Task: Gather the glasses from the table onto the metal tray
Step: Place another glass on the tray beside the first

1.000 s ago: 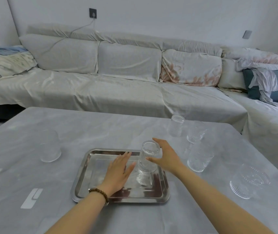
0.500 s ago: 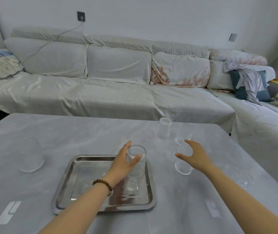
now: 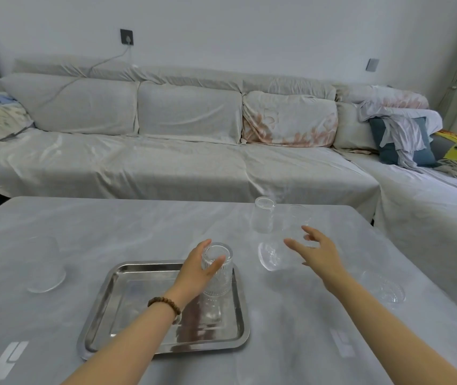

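Note:
A ribbed glass (image 3: 220, 276) stands upright at the far right of the metal tray (image 3: 127, 307). My left hand (image 3: 196, 270) curls around its left side, thumb and fingers touching it. My right hand (image 3: 316, 252) hovers open over a round clear glass (image 3: 273, 255) just right of the tray. Two more glasses, a tall one (image 3: 263, 215) and a faint one (image 3: 298, 219), stand beyond it. A low patterned glass (image 3: 384, 287) sits at the right and a plain tumbler (image 3: 44, 265) at the left.
The grey table (image 3: 124, 226) carries white markings near its front edge. A long covered sofa (image 3: 166, 157) runs behind the table and turns along the right side, with cushions and clothes piled at its right end.
My right hand let go of the ribbed glass and moved right over the round glass. My left hand came off the tray floor and closed around the ribbed glass.

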Available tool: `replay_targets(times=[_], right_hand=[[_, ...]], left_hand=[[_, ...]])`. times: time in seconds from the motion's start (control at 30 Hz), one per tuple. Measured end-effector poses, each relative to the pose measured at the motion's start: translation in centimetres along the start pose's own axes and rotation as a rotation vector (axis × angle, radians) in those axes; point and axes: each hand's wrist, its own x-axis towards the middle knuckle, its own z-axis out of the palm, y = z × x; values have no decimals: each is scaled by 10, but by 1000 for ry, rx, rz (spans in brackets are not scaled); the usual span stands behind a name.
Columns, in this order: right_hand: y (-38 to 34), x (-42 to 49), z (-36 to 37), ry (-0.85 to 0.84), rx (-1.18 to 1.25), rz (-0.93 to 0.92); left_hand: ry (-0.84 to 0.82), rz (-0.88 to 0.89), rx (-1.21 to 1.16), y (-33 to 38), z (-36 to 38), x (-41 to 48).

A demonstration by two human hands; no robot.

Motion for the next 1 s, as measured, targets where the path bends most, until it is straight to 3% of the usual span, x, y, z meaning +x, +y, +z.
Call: replay_targets(times=[0.2,0.4,0.6,0.8,1.0], right_hand=[[-52,-25,33,-219,466,-2],[-81,-43,78,-446,695,-7],[-81,-49,110,-559,292,-156],[-57,-38,122,-443,-18,-273],[-35,-33,131,-441,-96,-235]], left_hand=[[21,80,-93,43,-14,-4],[46,108,-400,65,-55,-18],[142,81,-624,57,-101,-24],[325,76,-515,26,-129,-22],[314,12,-327,-12,-117,-20]])
